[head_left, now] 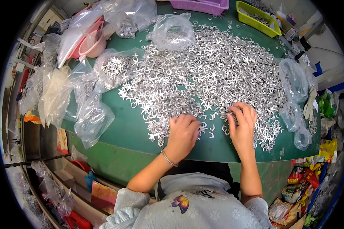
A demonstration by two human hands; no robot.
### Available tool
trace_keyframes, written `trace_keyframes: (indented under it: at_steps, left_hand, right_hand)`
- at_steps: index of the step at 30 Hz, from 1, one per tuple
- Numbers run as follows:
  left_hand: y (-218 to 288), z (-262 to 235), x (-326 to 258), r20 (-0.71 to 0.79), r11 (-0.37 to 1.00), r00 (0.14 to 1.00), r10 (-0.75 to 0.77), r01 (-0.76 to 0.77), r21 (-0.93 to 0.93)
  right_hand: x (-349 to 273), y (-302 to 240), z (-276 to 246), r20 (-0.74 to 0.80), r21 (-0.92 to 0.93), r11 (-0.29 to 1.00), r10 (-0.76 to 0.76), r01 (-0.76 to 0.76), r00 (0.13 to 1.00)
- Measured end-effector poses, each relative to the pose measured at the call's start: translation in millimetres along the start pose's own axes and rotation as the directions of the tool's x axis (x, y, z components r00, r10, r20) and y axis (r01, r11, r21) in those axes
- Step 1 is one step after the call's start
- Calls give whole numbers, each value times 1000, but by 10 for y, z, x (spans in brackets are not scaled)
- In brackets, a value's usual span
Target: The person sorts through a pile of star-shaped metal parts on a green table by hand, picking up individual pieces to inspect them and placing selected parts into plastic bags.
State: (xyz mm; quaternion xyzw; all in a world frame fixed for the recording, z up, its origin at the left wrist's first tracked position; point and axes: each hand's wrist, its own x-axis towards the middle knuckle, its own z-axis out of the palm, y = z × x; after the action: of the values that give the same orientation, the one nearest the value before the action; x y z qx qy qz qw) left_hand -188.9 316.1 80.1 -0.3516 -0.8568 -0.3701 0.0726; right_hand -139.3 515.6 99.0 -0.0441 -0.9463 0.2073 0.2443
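Observation:
A wide heap of small silvery metal pieces, some star-shaped and some curved, covers the middle of a green table. At its near edge my left hand rests with fingers bent in and pressed close; its fingertips are hidden, so anything in them does not show. My right hand is over the near right part of the heap, thumb and fingers curved but apart, with no piece visibly held. A few loose curved pieces lie between the two hands.
Clear plastic bags, one with metal pieces, line the table's left side. A pink basin, a purple tray and a yellow-green tray stand farther back. More plastic bags and a pale glove are at the right edge.

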Motion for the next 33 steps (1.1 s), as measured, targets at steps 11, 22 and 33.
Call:
trace_keyframes:
  at_steps: [11, 22, 33]
  left_hand:
    - [-39, -183, -91, 337, 297, 808, -484, 513, -805]
    - [63, -161, -312, 646, -204, 693, -319, 615, -761]
    - [58, -67, -362, 571, -176, 721, -392, 550, -816]
  right_hand:
    - [-77, -240, 172, 231, -57, 988, -124, 141, 965]
    - [398, -392, 690, 187, 69, 993, -105, 94, 977]
    - [411, -275, 440, 256, 422, 874, 142, -242, 956]
